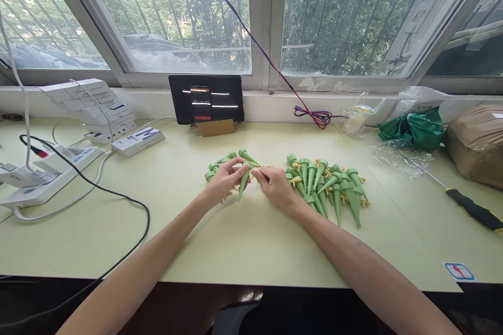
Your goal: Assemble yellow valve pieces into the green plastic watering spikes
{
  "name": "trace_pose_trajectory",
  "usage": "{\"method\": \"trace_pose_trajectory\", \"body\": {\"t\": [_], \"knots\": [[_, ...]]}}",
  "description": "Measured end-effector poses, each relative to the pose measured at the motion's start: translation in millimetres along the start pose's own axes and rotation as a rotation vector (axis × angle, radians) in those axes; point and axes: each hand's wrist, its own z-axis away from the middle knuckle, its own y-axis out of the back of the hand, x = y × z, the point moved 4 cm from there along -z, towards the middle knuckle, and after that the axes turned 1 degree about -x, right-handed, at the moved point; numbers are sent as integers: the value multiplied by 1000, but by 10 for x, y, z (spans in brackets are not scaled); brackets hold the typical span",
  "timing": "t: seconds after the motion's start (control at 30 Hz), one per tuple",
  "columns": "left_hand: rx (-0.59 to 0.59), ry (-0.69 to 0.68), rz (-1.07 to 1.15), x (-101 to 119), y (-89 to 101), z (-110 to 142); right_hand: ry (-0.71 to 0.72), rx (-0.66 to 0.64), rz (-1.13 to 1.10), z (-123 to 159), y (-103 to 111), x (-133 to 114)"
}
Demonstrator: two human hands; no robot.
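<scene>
My left hand (225, 179) is closed around a green plant watering spike (243, 184), whose tapered tip points down toward the table. Close by on the right, my right hand (274, 186) has thumb and forefinger pinched beside the spike's cap end. What those fingertips hold, if anything, is too small to make out. Behind my left hand lie several more green spikes (245, 155), partly hidden by it. To the right of my right hand is a larger heap of green spikes (322, 180) with small yellow valves.
Left: a power strip (51, 175) with cables, stacked white boxes (102, 110). Against the window wall, a tablet (228, 99) leans on a cardboard stand (215, 127). Right: bundled wire (320, 118), green plastic bag (416, 128), brown package (477, 141) and screwdriver (473, 208).
</scene>
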Motion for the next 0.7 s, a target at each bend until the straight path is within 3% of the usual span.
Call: {"method": "trace_pose_trajectory", "body": {"t": [0.7], "knots": [[-6, 2, -1, 16, -26, 9, 1, -1, 19, 7, -10, 6]]}}
